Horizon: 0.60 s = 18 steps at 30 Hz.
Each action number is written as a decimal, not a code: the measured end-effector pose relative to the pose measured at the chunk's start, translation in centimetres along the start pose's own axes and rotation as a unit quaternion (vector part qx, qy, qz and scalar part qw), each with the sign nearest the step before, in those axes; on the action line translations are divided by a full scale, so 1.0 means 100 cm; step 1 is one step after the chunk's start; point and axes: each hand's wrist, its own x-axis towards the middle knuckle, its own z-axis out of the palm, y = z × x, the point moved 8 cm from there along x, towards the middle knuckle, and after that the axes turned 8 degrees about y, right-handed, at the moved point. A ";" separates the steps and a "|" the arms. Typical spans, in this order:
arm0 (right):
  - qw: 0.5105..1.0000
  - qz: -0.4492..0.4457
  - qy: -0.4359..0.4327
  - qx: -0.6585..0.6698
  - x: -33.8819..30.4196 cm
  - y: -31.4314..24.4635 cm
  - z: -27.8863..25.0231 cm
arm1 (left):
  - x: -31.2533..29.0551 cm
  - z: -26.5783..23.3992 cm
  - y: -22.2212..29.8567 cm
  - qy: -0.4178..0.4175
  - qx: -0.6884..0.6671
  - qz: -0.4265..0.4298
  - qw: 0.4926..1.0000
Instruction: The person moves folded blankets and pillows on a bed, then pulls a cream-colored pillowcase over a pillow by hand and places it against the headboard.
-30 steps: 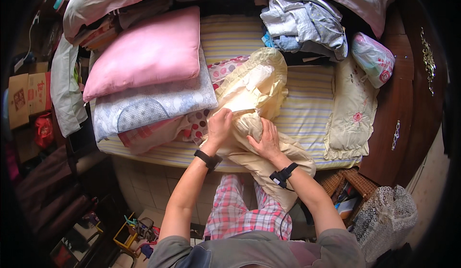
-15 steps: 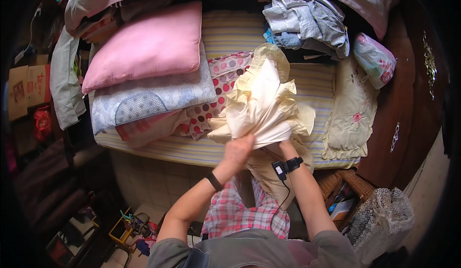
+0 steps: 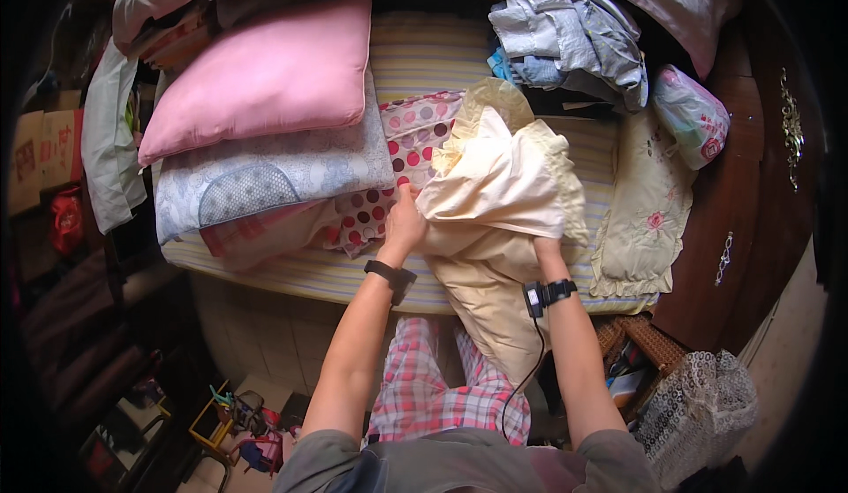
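A cream pillowcase [image 3: 495,179] with a ruffled border lies bunched over the bed's front part, its lower part hanging toward my knees. My left hand [image 3: 405,223] is closed on its left edge, beside a polka-dot cloth [image 3: 382,215]. My right hand [image 3: 548,247] reaches in under the fabric on the right side; its fingers are covered by the cloth. A black device with a cable is strapped to my right wrist, and a dark band circles the left.
A pink pillow [image 3: 265,78] rests on a folded blue patterned pad [image 3: 291,170] at the left. Crumpled grey clothes [image 3: 570,38], a flower-embroidered pillow [image 3: 643,219] and a plastic-bagged bundle [image 3: 691,116] lie to the right. A wicker stool [image 3: 649,352] stands near my right arm.
My hands have moved apart, the left one outward to the left and the right one slightly right. The gathered pillowcase has spread wider between them.
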 end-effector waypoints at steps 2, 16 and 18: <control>0.963 -0.231 0.026 -0.134 0.000 -0.045 0.000 | 0.002 0.014 -0.010 -0.001 -0.036 0.020 0.999; 0.968 -0.217 0.123 -0.042 -0.122 -0.189 0.074 | -0.031 0.015 0.016 0.026 -0.210 -0.031 0.977; 0.967 -0.203 0.137 -0.070 -0.098 -0.203 0.071 | -0.028 0.008 0.017 0.047 -0.186 -0.025 0.981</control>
